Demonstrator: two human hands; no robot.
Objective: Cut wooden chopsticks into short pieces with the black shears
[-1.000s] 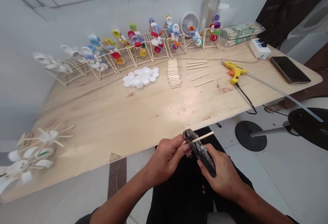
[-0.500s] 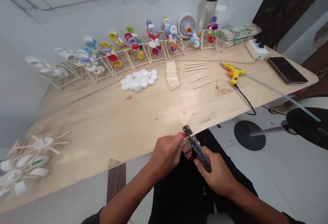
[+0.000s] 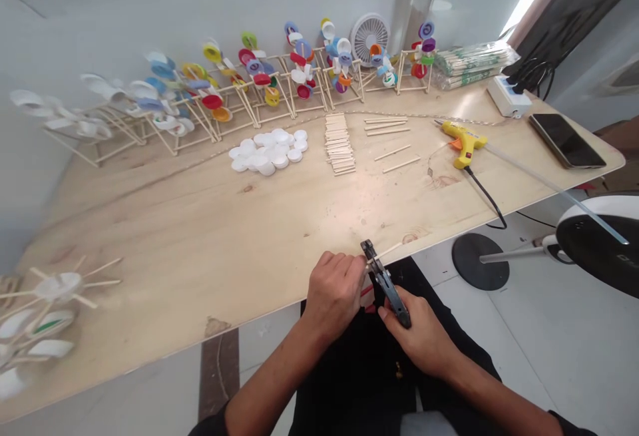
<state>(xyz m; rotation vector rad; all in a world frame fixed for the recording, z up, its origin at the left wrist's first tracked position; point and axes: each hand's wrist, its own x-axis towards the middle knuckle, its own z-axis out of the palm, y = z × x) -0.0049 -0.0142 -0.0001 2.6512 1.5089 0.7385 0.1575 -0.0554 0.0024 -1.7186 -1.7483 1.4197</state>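
Observation:
My left hand is closed near the front edge of the table, pinching one end of a thin wooden stick. The stick crosses the head of dark metal pliers and sticks out to the right. Wrapped round the pliers' handles is my right hand, above my lap. How far the jaws are closed cannot be made out. Beyond the hands lie a row of short cut sticks, a few longer loose sticks and a heap of white bottle caps.
Stick frames with coloured bottle-cap wheels line the wall. A yellow glue gun, phone, power adapter and bagged sticks are at right. Stick-and-cap wheels lie at left. A black-topped stool stands beside the table.
My left hand has turned more knuckles-up against the pliers' head, and the stick shows shorter on the right. The view has shifted slightly; my right hand keeps its grip.

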